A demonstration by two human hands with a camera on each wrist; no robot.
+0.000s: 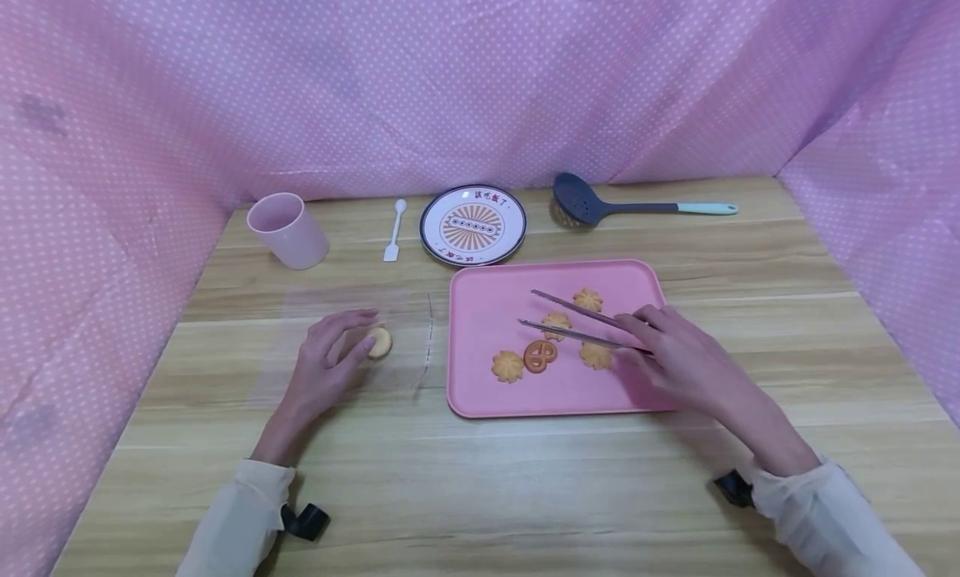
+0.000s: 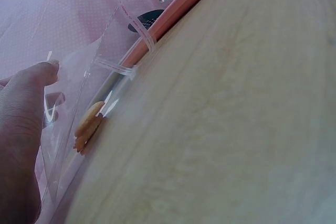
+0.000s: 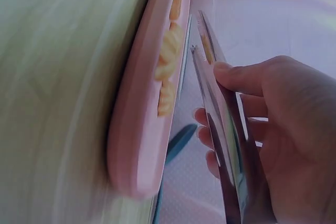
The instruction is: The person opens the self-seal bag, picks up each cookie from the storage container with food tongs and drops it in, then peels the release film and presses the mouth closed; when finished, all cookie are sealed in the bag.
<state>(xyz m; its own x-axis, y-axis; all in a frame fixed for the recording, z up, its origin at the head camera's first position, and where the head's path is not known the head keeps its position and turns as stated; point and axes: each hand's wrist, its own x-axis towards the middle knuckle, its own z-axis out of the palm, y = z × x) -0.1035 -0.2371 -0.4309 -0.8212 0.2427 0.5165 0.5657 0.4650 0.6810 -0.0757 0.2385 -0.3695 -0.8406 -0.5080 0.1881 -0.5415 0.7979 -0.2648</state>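
Nearest, on the wooden table (image 1: 480,477): left hand (image 1: 324,368) resting with loosely curled fingers on a clear plastic bag (image 1: 352,335), one round cookie (image 1: 380,342) already inside. Right hand (image 1: 675,352) gripping metal tongs (image 1: 573,320), arms spread and empty, above the pink tray (image 1: 480,393). Left on the tray: four flower cookies and a darker pretzel-shaped cookie (image 1: 540,356). So roughly one bagged, five to go. Farther back: pink cup (image 1: 288,229), white spoon (image 1: 394,230), patterned plate (image 1: 473,224), slotted ladle (image 1: 637,204).
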